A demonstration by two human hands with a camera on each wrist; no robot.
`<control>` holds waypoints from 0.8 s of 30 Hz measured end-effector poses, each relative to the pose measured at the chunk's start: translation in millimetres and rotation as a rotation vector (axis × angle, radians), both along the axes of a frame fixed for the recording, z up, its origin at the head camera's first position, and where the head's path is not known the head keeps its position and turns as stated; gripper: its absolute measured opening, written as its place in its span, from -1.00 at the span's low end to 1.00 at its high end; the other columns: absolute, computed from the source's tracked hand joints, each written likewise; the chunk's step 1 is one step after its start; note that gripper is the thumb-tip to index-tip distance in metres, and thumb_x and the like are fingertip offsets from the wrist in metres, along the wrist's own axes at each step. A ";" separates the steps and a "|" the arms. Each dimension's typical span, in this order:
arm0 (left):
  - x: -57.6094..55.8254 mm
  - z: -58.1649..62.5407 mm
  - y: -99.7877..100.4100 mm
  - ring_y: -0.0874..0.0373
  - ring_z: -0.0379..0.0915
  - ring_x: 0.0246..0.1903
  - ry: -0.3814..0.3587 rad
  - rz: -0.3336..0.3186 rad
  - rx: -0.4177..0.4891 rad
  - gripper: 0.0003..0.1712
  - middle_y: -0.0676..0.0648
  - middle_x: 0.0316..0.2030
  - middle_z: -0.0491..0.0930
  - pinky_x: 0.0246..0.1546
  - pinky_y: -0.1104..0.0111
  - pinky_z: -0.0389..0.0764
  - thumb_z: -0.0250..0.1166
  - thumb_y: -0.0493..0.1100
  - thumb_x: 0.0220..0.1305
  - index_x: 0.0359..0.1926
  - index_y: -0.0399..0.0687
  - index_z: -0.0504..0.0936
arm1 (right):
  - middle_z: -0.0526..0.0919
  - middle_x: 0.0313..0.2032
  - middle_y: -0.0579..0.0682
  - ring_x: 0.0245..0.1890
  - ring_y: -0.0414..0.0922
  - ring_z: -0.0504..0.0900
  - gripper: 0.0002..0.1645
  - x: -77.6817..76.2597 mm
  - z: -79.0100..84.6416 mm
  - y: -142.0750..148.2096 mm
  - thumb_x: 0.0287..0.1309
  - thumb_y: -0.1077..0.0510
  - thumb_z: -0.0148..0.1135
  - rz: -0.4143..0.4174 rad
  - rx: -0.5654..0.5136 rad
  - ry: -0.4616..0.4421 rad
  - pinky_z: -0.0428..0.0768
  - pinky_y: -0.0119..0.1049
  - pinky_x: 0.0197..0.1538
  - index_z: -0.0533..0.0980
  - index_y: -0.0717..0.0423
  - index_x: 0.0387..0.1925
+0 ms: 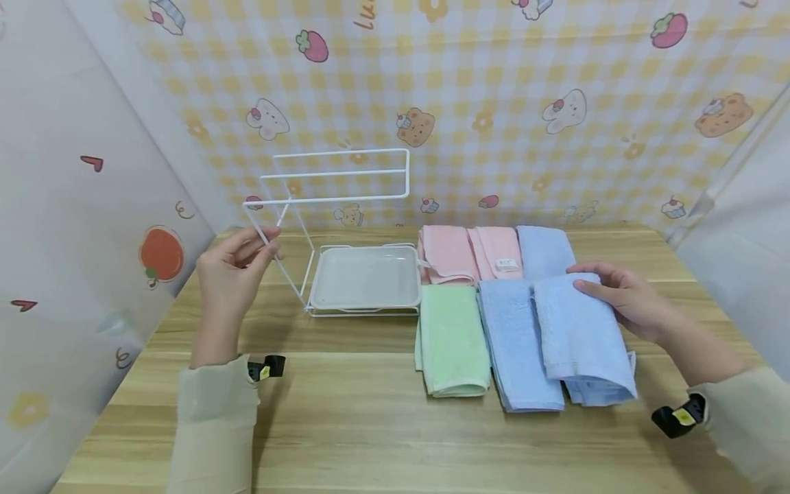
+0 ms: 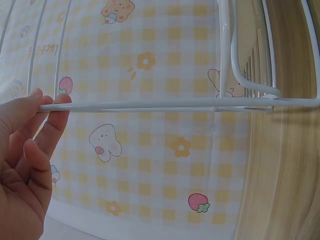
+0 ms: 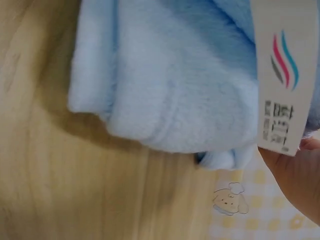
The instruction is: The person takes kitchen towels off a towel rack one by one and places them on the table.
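A white wire rack [image 1: 327, 200] stands at the left of the wooden table, with a pale tray [image 1: 367, 278] in its base. My left hand [image 1: 231, 271] pinches the rack's left front upright near the top; the left wrist view shows fingertips and thumb on that wire [image 2: 150, 104]. On the right, my right hand [image 1: 636, 305] grips the far end of a folded blue towel [image 1: 583, 329], thumb on top. Close up in the right wrist view, this towel [image 3: 165, 75] carries a white printed label [image 3: 282, 75]; most of the hand is out of frame there.
Left of the held towel lie another folded blue towel [image 1: 521, 350] and a green one [image 1: 453, 336]. Behind are two pink towels [image 1: 447, 250] [image 1: 500, 243] and a further blue towel [image 1: 546, 247]. A checked, patterned cloth [image 1: 481, 89] hangs behind the table [image 1: 370, 425].
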State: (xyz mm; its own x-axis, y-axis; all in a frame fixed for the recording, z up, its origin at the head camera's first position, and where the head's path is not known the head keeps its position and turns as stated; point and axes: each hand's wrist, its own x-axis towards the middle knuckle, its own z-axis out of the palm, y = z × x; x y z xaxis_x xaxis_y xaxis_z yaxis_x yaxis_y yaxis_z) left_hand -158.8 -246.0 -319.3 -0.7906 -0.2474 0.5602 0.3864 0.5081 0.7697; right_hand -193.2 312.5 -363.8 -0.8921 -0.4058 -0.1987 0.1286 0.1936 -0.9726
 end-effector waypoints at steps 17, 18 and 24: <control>-1.0 -0.9 0.6 0.55 0.66 -0.42 0.025 -0.002 0.014 -0.74 0.21 -0.21 0.77 -0.28 0.68 0.63 0.40 -0.40 0.18 -0.08 -0.36 0.71 | -0.20 0.51 0.41 0.30 0.58 0.15 0.17 23.8 -5.7 6.9 0.23 0.12 0.36 0.142 0.515 0.261 0.56 0.13 0.08 -0.22 -0.05 0.58; -0.8 -0.9 0.4 0.55 0.66 -0.41 0.023 0.000 0.011 -0.75 0.21 -0.21 0.77 -0.28 0.68 0.63 0.40 -0.39 0.19 -0.08 -0.35 0.71 | -0.23 0.52 0.39 0.29 0.59 0.14 0.18 24.0 -6.3 6.7 0.22 0.10 0.38 0.142 0.541 0.276 0.52 0.22 0.09 -0.21 -0.05 0.58; -0.9 -2.2 0.8 0.49 0.68 -0.40 0.013 -0.004 0.008 -0.74 0.14 -0.19 0.78 -0.27 0.68 0.63 0.40 -0.36 0.21 -0.07 -0.34 0.71 | -0.07 0.48 0.45 0.32 0.45 0.17 0.17 22.2 -13.0 5.2 0.13 0.11 0.45 0.140 0.613 0.380 0.44 0.31 0.15 -0.11 0.11 0.55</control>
